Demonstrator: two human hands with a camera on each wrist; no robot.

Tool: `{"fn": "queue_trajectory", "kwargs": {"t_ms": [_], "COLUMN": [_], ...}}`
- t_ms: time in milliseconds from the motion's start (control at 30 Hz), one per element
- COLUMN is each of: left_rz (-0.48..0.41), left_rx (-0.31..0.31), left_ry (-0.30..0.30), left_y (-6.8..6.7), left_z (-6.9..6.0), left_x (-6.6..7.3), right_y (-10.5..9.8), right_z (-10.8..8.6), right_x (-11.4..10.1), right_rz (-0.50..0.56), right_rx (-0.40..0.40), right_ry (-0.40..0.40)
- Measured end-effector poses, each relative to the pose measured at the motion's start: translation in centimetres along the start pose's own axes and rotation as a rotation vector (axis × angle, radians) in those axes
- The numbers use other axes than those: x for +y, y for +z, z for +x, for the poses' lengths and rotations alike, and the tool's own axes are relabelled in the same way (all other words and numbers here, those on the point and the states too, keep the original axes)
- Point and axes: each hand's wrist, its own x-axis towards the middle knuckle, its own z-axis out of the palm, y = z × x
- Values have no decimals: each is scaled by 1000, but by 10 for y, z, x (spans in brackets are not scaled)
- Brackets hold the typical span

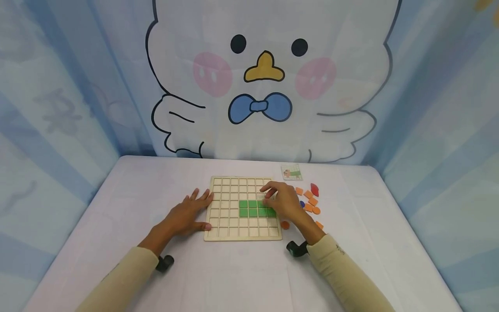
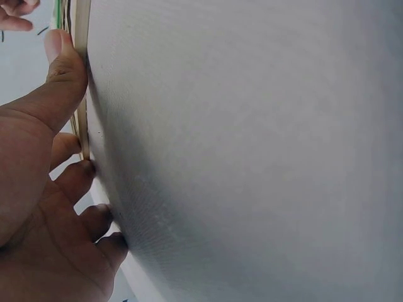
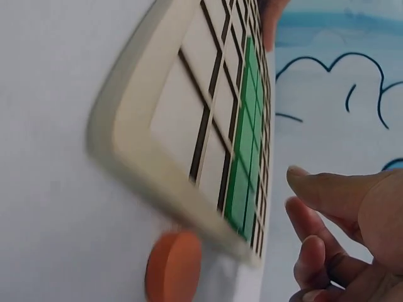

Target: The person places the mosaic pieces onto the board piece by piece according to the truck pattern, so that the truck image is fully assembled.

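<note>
A wooden grid board (image 1: 225, 236) lies on the table, with two rows of green square tiles (image 1: 248, 212) in its cells toward the right. My left hand (image 1: 187, 216) rests at the board's left edge, fingers spread. In the left wrist view its thumb (image 2: 66, 66) touches the board's side. My right hand (image 1: 286, 203) hovers over the board's right side, near the green tiles. The right wrist view shows its thumb (image 3: 327, 189) and loosely bent fingers apart from the board, with nothing visible between them. In the head view this hand partly covers the tiles.
Right of the board lie several orange squares (image 1: 313, 202), orange discs (image 1: 316, 210), a red piece (image 1: 314, 190) and a partly hidden blue piece (image 1: 302, 204). One orange disc (image 1: 285, 225) sits close to the board's right edge. A small picture card (image 1: 291, 172) lies behind them.
</note>
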Motion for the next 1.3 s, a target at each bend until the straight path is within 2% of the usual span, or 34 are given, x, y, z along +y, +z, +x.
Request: {"fn": "queue_trajectory", "kwargs": {"t_ms": [300,667,933,1300], "left_rz": [0,-10,-5,-13], "left_rx": [2,-1,0,-5], "left_ry": [4,2,2,-12], "left_y": [0,-1,-1,-2], "left_z": [1,0,0,-1], "left_x": [0,0,0,2], "right_y": [-23,-45,-46,-50], "right_z": [1,1,4,10], "right_x": [36,64,79,79], "right_rz": [-42,-114,-150,-218], "right_rx": [77,174,159,115], "right_ry": [67,158,211,252]}}
